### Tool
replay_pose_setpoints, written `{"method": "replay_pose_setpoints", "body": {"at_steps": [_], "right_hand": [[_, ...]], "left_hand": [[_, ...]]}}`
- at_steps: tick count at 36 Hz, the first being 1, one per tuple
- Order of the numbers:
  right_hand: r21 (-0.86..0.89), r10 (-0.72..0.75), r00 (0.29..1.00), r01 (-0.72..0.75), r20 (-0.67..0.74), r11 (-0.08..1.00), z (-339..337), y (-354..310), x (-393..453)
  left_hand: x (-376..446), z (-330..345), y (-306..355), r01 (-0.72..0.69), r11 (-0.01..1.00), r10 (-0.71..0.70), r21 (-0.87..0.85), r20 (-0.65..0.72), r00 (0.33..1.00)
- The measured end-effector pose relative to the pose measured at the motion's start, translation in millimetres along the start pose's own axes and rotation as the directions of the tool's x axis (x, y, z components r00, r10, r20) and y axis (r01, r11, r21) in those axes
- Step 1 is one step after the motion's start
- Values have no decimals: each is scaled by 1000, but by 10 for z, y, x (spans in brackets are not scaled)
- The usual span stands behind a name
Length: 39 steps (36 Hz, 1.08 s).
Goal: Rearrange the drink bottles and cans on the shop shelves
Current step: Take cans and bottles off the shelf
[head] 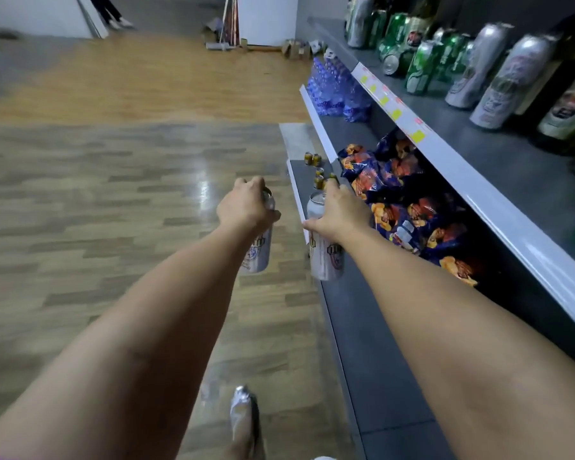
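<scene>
My left hand (246, 205) grips a tall silver can (258, 252) from above, held over the floor just left of the shelving. My right hand (337, 212) holds a second silver can (326, 257) of the same kind, upright, over the front edge of the bottom shelf (372, 327). On the upper shelf (498, 154) at the right stand more tall silver cans (508, 81), green cans (424, 66) and dark bottles (570, 107); one green can lies on its side. A few small gold cans (316, 171) sit at the far end of the bottom shelf.
Blue and orange snack bags (409, 207) fill the shelf below the cans. Packs of blue water bottles (336, 88) stand further along. A silver shoe (243, 416) shows on the wood-pattern floor (113, 210). Cardboard boxes (296, 48) and a person's legs are at the far end.
</scene>
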State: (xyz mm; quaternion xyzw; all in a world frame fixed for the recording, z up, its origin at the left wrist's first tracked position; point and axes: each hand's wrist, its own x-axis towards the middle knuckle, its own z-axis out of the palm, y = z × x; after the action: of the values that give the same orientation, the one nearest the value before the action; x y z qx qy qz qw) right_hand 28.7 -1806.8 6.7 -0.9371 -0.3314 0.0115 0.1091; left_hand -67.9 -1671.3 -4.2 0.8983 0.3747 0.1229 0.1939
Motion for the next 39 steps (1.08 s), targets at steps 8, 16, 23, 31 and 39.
{"method": "replay_pose_setpoints", "body": {"at_steps": [8,16,23,31,39], "right_hand": [[23,78,997,-78,-7,997,207,-364,1504],[73,120,993,-118,-20,990,266,-781,2883],[56,124,992,-123,-26,991,343,-945,4004],[94,134,988,-127,-71,987,427,-930,5414],[118,170,980,-158,-103,980,229,-898,6795]], "left_hand": [[1582,22,-269,-49,999,49,-5,1,999],[3073,-12,-418,-72,997,73,-33,20,997],[4196,75,-450,-115,993,116,-34,48,992],[5670,217,-335,-169,985,168,34,30,985],[7034,193,37,-242,970,242,26,5,970]]}}
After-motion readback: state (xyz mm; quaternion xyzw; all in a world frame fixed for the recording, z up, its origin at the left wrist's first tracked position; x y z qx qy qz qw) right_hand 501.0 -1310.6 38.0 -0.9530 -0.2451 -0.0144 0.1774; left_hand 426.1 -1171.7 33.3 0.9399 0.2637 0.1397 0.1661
